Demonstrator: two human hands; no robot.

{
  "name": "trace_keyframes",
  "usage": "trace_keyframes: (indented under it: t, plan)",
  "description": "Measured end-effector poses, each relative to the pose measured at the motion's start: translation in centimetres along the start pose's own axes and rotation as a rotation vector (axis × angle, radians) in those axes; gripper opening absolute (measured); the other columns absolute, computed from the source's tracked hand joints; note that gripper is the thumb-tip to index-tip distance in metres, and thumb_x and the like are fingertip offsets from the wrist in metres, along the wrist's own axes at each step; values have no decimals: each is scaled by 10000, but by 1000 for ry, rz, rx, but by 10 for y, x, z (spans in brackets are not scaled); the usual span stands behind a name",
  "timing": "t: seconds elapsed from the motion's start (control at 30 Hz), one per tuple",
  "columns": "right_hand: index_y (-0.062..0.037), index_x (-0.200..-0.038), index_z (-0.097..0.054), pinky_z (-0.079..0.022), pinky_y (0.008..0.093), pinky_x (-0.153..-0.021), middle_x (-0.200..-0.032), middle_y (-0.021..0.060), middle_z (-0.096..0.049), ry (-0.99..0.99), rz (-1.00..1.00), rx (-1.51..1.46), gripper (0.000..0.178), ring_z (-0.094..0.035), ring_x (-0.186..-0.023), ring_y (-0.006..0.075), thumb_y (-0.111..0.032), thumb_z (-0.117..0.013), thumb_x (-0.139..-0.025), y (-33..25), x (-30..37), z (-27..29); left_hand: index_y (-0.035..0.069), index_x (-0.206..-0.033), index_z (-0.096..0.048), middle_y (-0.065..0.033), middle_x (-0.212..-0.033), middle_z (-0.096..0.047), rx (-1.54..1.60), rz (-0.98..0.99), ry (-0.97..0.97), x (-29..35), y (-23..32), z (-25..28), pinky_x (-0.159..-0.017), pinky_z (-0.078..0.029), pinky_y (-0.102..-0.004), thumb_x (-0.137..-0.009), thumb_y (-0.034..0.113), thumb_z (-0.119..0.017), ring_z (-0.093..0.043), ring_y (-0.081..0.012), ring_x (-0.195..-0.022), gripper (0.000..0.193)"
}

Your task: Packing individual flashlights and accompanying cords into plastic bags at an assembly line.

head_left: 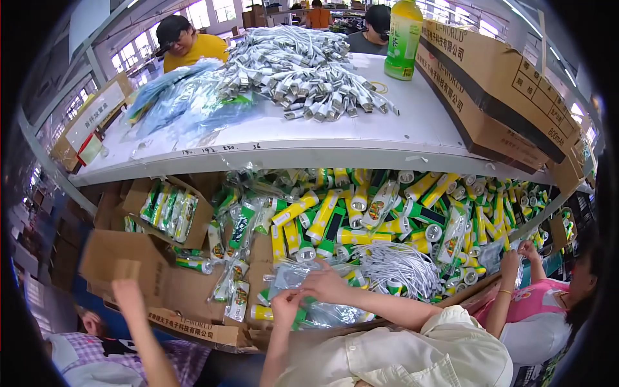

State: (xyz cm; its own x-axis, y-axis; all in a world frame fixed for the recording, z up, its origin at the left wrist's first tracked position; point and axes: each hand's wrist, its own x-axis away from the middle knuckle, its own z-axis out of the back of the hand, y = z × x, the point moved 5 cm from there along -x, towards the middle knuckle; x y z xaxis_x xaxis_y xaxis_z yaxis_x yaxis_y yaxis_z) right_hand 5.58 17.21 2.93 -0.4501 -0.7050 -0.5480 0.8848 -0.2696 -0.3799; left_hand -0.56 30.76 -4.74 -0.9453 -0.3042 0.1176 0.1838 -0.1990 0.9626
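Both hands low centre | left hand (pixel 285 308) fingers pinched on clear plastic bag (pixel 322 314) | right hand (pixel 325 284) fingers curled over bag top, grip unclear | bag lies on worktop beside white cable bundle (pixel 400 267) | yellow-green flashlights (pixel 361 213) piled behind

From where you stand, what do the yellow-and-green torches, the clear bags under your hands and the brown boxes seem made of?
Yellow-and-green torches: probably glossy plastic, by their bright shine. Clear bags: thin plastic film, see-through and crinkled. Brown boxes: matt corrugated cardboard, with folded flaps.
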Motion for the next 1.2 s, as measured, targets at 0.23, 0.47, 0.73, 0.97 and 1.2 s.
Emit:
trace_keyframes:
  t: [0.23, 0.47, 0.73, 0.97, 1.2]
  plan:
    - [-154, -792, -622, -277, 509, -1006, -783, -6, -596, -198, -96, 38, 119, -590, -839, 181, -271, -628, -776, 9, -6, 23, 12, -778, -644, -31, -696, -636, 46, -117, 75, 6, 21, 25, -510, -442, -228, -784, 35, -652, -578, -93, -559, 26]
    - [-125, -899, -626, -294, 510, -949, -889, 7, -643, -99, -423, 1, 176, -601, -859, 207, -213, -683, -758, 71, 2, 63, 58, -793, -561, -2, -709, -584, 112, -234, 385, -33, 77, 124, -547, -437, -222, -826, 52, -607, -538, -83, -595, 57]
    - [-85, -883, -640, -450, 348, -709, -858, 53, -628, -34, -458, 115, 197, -584, -851, 241, -192, -694, -726, 60, 28, 35, -60, -880, -544, -101, -873, -588, 243, -429, 792, -152, 85, 259, -711, -537, -255, -865, 27, -589, -628, -200, -768, 99]
    - [-104, -899, -637, -411, 372, -744, -892, 33, -596, -65, -410, 278, 240, -562, -842, 231, -246, -694, -715, 48, 39, -10, -83, -1284, -333, -222, -1212, -458, -491, -361, 762, -176, 76, 201, -916, -412, -359, -754, 87, -714, -505, -286, -1068, 675]
    - [-109, -834, -605, -360, 392, -807, -857, 31, -592, -191, -493, 448, 182, -558, -844, 202, -203, -688, -702, 72, 19, -50, 76, -997, -625, -113, -996, -595, -595, -653, -82, -125, 52, 13, -823, -452, -377, -703, 23, -648, -553, -313, -955, 300]
